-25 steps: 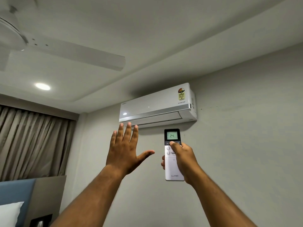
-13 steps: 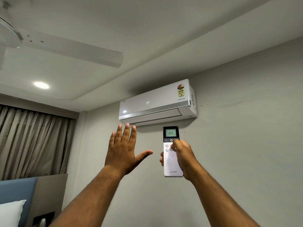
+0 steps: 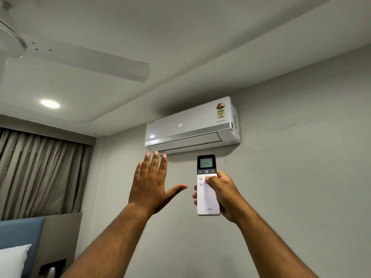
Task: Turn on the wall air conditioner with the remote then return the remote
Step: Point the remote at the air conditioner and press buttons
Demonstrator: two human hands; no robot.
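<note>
The white wall air conditioner [image 3: 190, 127] hangs high on the grey wall, and its front panel shows a lit "24". Just below its right half my right hand [image 3: 224, 195] grips a white remote [image 3: 206, 201] upright, pointed at the unit. The remote's small screen reads 24, and my thumb rests on the buttons beneath the power key. To the left, my left hand [image 3: 152, 183] is raised with its fingers spread and nothing in it, its fingertips just under the unit's lower edge.
A white ceiling fan blade [image 3: 88, 63] reaches across the upper left, with a round ceiling light [image 3: 50, 103] below it. Brown curtains [image 3: 40, 173] hang at the left. A blue headboard [image 3: 20, 231] and a white pillow [image 3: 14, 259] sit at the bottom left.
A "24" has lit up on the air conditioner's front panel. My thumb has slid down from the power key to lower buttons. Both hands stay raised in almost the same place.
</note>
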